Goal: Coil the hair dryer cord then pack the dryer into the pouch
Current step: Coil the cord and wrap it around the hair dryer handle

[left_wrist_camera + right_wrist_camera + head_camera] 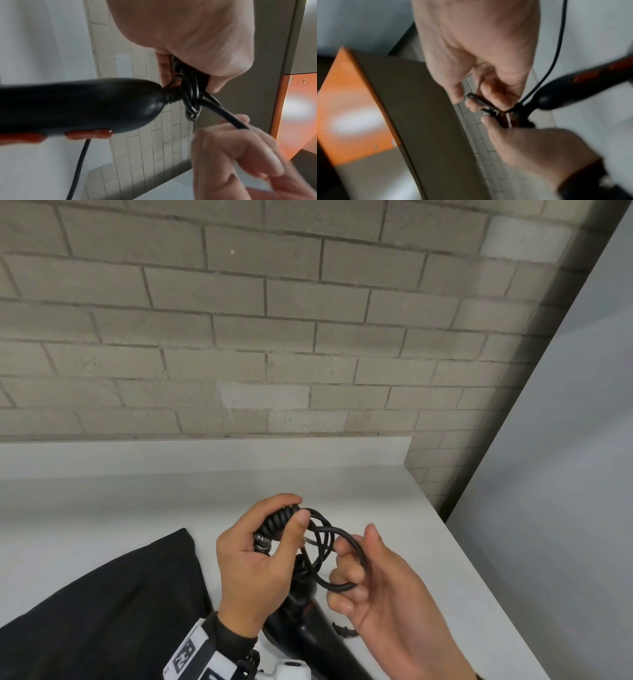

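My left hand [255, 553] grips a bundle of wound black cord [279, 520] above the white counter. From that bundle a loop of cord [342, 559] runs to my right hand [356, 573], whose curled fingers hold it. Below both hands the black hair dryer [308, 618] hangs by its handle [77, 105], which carries red buttons [89, 134]. In the left wrist view the wound turns [190, 94] sit right at the handle's end, and a loose strand [78, 166] drops downward. The black pouch [113, 604] lies flat on the counter to my left.
The white counter [137, 501] ends at a brick wall [274, 337] behind and at an edge on the right [479, 570]. A grey panel [565, 474] stands to the right. A small black clip-like object [346, 632] lies on the counter near my right hand.
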`<state>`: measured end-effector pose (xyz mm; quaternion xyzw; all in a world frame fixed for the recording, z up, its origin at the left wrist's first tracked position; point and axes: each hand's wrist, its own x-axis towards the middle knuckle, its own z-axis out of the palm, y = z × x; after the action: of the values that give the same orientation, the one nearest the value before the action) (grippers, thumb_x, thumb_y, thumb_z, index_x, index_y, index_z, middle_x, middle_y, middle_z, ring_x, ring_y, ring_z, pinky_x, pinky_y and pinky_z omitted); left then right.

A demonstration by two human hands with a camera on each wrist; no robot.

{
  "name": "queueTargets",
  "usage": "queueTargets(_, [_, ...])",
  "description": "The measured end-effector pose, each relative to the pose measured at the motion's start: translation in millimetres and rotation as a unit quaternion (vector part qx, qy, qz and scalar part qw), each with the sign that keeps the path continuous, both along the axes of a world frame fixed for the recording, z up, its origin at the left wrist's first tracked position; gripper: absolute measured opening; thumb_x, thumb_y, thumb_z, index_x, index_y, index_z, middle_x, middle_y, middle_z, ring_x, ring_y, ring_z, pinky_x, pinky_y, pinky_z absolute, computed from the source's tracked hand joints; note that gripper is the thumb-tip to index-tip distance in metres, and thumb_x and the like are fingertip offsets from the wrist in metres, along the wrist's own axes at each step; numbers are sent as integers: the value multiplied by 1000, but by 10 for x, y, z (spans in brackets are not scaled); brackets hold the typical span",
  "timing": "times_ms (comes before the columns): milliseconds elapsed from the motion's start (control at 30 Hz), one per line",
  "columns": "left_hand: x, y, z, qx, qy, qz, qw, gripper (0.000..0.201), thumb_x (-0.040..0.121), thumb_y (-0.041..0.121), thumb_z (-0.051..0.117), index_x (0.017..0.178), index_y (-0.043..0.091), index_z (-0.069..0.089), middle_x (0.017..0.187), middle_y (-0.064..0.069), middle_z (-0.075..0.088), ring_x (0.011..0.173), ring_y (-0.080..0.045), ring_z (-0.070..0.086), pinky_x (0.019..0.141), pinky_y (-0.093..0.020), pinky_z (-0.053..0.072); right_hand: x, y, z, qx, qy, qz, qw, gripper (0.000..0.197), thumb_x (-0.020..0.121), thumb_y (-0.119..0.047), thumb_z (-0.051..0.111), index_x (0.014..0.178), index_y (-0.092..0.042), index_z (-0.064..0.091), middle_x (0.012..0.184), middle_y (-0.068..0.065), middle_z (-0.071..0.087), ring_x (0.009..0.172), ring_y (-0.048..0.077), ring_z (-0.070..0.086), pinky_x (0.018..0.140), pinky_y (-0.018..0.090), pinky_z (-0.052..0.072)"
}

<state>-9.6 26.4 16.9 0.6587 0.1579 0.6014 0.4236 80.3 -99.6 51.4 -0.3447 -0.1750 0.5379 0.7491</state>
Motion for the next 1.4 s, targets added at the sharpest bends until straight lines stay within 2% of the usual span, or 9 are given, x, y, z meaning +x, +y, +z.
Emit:
queueTargets(367, [-15, -36, -13, -16, -5, -5, 1000, 17, 85, 32, 68, 99, 24, 70, 72, 3, 70, 57, -13, 69, 61, -17, 53, -221, 7, -475, 16, -548, -228, 804, 12, 84, -23, 70, 91, -31, 73, 102, -13, 71, 103, 11, 65, 87, 14, 48])
queueTargets(500, [-31, -39, -33, -16, -6, -8, 1000, 15, 85, 33, 68, 98, 28, 71, 70, 0, 69, 55, -15, 68, 59, -15, 52, -198, -24, -341, -26, -450, -222, 864, 8, 79, -23, 72, 85, -28, 74, 86, -1, 74, 85, 14, 68, 80, 18, 50])
queueTargets(633, [-54, 11, -27, -23, -20, 6, 1000, 14, 84, 32, 68, 97, 28, 71, 71, 2, 68, 54, -14, 68, 59, -15, 52, -13, -111, -149, 38, -123, -147, 981, 44, 56, -35, 91, 88, -8, 75, 67, 8, 63, 64, 21, 65, 65, 29, 57])
queueTargets(800, [-52, 39, -32, -7, -9, 17, 1000, 13, 83, 32, 68, 97, 32, 70, 74, 7, 70, 59, -16, 68, 63, -19, 54, 157, -267, -38, 15, 100, -98, 990, 60, 37, -27, 99, 84, 1, 75, 52, -3, 33, 39, 9, 35, 30, 19, 32])
queueTargets(967, [-14, 1, -23, -9, -5, 30, 1000, 13, 83, 35, 66, 96, 37, 70, 80, 10, 70, 62, -18, 68, 63, -22, 55, 58, -188, -225, -39, -119, -229, 965, 61, 52, -49, 91, 94, -8, 73, 57, 2, 45, 49, 17, 44, 44, 27, 40])
queueTargets(1067, [-34, 1, -24, -16, -9, 30, 999, 12, 83, 34, 67, 95, 36, 69, 77, 7, 69, 57, -17, 69, 57, -24, 56, -20, -150, -461, -132, -372, -361, 845, 48, 72, -25, 83, 114, -30, 61, 94, -14, 63, 87, 19, 62, 77, 16, 50])
queueTargets(1200, [-27, -24, -20, -15, -7, 24, 1000, 13, 83, 34, 67, 95, 34, 70, 75, 7, 69, 52, -14, 69, 54, -18, 54, -154, -118, -522, -67, -587, -440, 676, 41, 75, -26, 73, 113, -17, 61, 114, -10, 56, 104, 8, 56, 89, 11, 41])
queueTargets(1300, [-1, -52, -32, -15, -7, 30, 999, 12, 82, 34, 68, 94, 33, 70, 71, 5, 69, 51, -15, 68, 54, -19, 53, -313, -89, -531, -21, -658, -339, 672, 22, 75, -35, 71, 93, -24, 64, 95, -12, 61, 94, 5, 60, 81, 12, 44])
queueTargets(1400, [19, -77, -46, -15, 4, 37, 999, 14, 82, 36, 68, 95, 34, 71, 74, 6, 70, 56, -20, 69, 55, -25, 55, -433, -64, -543, -111, -633, -163, 749, 31, 73, -54, 67, 98, -42, 52, 92, -21, 59, 90, 0, 59, 77, 9, 45])
